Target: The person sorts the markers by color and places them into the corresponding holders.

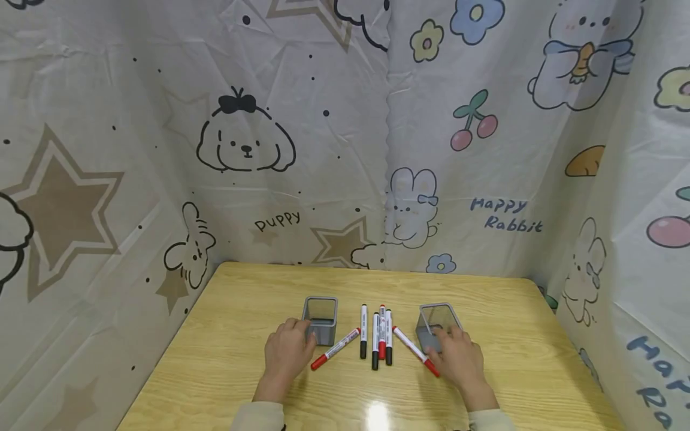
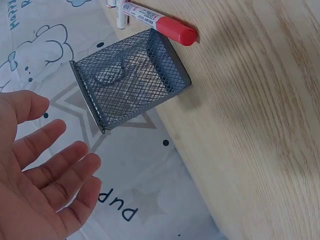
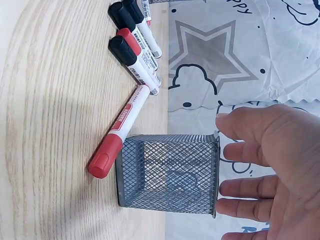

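Note:
Two grey mesh pen holders stand upright on the table, the left holder point(image 1: 324, 335) and the right holder point(image 1: 424, 338). My left hand point(image 1: 287, 349) is just in front and left of the left holder, its fingers spread and relaxed with nothing in them, apart from the rim in the left wrist view. Over the near right side of the other holder is my right hand point(image 1: 460, 359); its loosely extended fingertips are right at the rim in the right wrist view. A red-capped marker point(image 1: 336, 348) slants beside the left holder, and another red-capped marker point(image 3: 122, 124) slants beside the right one.
Between the holders several markers lie side by side, among them a black-capped marker point(image 1: 363, 331) and a red-capped one point(image 1: 382, 329). The wooden table point(image 1: 259, 293) ends at a printed cloth point(image 1: 345, 149) hanging behind and on both sides.

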`<state>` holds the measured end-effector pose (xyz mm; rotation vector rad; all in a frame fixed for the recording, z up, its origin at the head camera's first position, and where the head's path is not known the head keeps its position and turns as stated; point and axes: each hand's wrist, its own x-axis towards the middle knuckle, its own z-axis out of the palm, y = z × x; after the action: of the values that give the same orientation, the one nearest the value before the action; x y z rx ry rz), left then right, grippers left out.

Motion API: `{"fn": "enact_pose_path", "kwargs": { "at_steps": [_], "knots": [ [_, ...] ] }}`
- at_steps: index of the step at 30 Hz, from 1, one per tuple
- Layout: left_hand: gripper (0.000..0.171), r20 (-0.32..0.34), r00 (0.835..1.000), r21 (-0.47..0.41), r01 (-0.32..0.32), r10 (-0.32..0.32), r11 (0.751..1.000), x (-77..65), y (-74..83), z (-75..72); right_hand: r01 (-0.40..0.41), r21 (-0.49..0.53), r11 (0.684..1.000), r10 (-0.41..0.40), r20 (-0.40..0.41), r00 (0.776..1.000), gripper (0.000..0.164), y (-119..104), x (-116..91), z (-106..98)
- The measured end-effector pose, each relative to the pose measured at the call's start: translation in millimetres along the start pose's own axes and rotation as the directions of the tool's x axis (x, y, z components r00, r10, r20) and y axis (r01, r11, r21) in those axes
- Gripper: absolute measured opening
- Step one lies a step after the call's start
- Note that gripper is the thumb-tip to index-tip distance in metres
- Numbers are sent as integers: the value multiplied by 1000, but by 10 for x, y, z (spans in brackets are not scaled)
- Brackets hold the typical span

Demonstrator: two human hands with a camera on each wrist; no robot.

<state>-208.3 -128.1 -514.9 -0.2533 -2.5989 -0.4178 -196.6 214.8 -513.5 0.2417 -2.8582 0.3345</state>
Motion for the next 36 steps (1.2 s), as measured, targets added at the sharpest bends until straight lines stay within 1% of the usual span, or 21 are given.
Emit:
{"fn": "enact_pose_path", "kwargs": {
  "at_steps": [2,6,9,12,17,21,24,26,28,30,33,36],
  "knots": [
    [24,-6,1000,-5,6,-6,1000,2,0,0,-2,3,1000,2,12,1000,46,-3,2,-11],
    [26,13,1000,-12,21,-21,1000,-8,7,-2,-13,17,1000,13,36,999,46,-8,-11,-18],
    [27,28,999,-36,31,-30,999,-30,24,-15,-26,30,999,26,28,999,44,-25,-48,-17],
    [29,40,998,-97,46,-42,994,-61,55,-33,-42,60,997,41,11,999,45,-64,-110,-11],
    [33,54,998,-209,55,-44,976,-102,84,-16,-77,118,990,76,11,997,50,-138,-207,23],
    [31,60,997,-242,70,-57,968,-111,63,27,-93,139,986,94,4,996,51,-170,-240,62],
    [29,65,994,-273,97,-82,957,-118,28,59,-85,165,983,88,-12,996,50,-180,-266,96],
    [29,74,992,-308,121,-103,944,-115,0,80,-79,188,979,85,-24,996,47,-183,-280,122],
    [29,90,987,-354,158,-134,922,-104,-30,101,-75,211,975,83,-32,996,45,-187,-287,152],
    [30,109,981,-403,189,-158,896,-87,-54,112,-84,232,969,93,-28,995,43,-188,-289,185],
    [32,140,973,-481,227,-182,847,-63,-79,112,-112,268,957,119,-11,993,42,-193,-291,231],
    [33,154,969,-530,246,-193,812,-47,-103,110,-132,304,944,140,-4,990,41,-202,-296,277]
  ]
}}
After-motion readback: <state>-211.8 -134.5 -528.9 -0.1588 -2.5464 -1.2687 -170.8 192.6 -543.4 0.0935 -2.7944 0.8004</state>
